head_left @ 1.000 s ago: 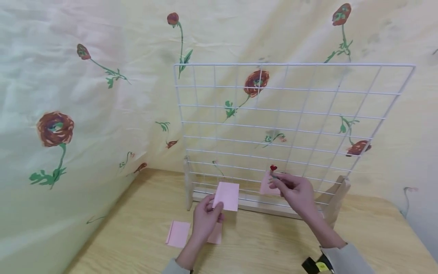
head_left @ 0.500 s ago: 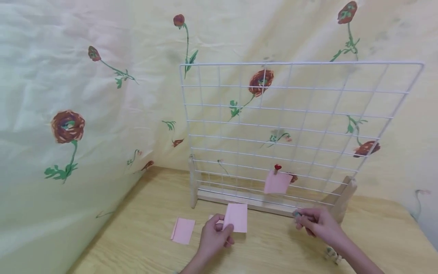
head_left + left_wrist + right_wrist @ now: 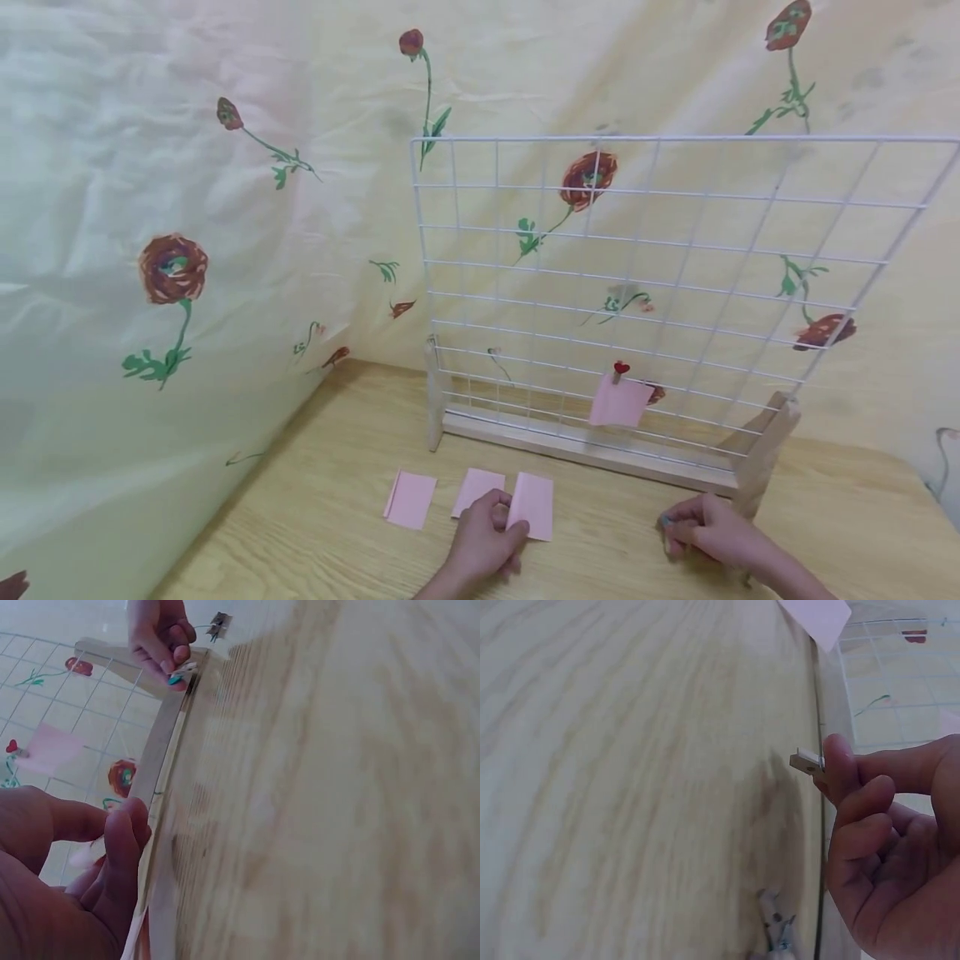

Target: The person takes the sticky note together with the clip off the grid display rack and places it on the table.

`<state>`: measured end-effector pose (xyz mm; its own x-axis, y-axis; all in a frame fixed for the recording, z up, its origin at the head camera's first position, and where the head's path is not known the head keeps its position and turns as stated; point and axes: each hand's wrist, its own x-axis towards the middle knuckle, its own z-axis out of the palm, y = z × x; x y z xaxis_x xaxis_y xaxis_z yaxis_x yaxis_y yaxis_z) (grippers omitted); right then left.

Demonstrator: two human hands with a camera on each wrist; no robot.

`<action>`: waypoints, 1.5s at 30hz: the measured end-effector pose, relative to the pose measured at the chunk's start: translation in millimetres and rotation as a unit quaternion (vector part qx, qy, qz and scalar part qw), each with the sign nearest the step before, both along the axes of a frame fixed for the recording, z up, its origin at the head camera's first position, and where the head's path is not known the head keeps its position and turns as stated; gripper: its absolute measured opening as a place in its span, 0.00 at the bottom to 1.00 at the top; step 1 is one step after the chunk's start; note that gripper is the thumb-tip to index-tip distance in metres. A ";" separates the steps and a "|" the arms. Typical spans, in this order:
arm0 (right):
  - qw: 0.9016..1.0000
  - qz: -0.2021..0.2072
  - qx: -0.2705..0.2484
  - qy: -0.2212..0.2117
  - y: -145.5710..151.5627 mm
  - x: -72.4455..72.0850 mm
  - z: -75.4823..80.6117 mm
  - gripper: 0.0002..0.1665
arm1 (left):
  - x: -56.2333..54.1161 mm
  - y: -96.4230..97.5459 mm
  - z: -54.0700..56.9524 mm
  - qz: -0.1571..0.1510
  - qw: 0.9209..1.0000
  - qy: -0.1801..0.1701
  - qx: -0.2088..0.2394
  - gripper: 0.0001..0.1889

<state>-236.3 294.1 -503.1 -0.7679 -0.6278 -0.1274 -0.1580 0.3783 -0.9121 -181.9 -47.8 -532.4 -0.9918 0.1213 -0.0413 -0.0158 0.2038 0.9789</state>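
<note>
Notes x4, 1 w/ clip

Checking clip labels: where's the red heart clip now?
In the head view, the red heart clip sits right of centre, low on the white wire grid, at the top edge of a pink paper.

Wire grid in all three views
</note>
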 end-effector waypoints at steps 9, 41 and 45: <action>0.999 -0.037 0.018 -0.034 1.6 4.3 -4.9 0.21 | -3.8 -0.4 1.3 0.036 0.979 0.073 -0.185 0.25; 0.991 -0.107 0.051 0.066 -1.9 13.4 -13.3 0.15 | -7.7 6.6 13.8 0.044 0.886 0.184 -0.423 0.17; 0.988 -0.117 0.041 0.088 -8.7 15.0 -11.8 0.14 | -8.4 9.9 18.1 0.039 0.896 0.179 -0.404 0.17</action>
